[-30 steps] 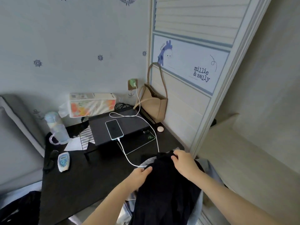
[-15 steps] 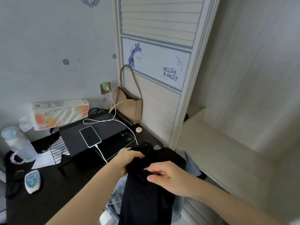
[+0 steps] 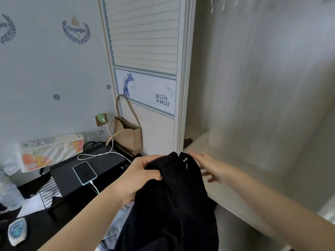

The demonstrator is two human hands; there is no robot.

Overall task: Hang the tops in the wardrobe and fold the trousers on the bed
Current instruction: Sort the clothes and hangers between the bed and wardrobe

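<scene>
A black garment (image 3: 172,200) hangs in front of me at bottom centre. My left hand (image 3: 143,171) grips its upper left edge with curled fingers. My right hand (image 3: 208,166) is at the garment's upper right, blurred, with its fingers stretched out beside the cloth and holding nothing. A light blue garment (image 3: 116,225) shows below and behind the black one. The open wardrobe (image 3: 253,105) fills the right, with its pale shelf (image 3: 217,182) just behind my right hand.
The wardrobe's sliding door (image 3: 145,69) stands at centre. A dark table (image 3: 45,230) on the left bears a phone (image 3: 84,172) on a cable, a tissue pack (image 3: 49,151), a beige bag (image 3: 126,136) and a small white device (image 3: 17,230).
My view has turned right and up toward the wardrobe. My right hand has let go of the black garment and spread its fingers; my left hand has kept its grip and lifted the cloth.
</scene>
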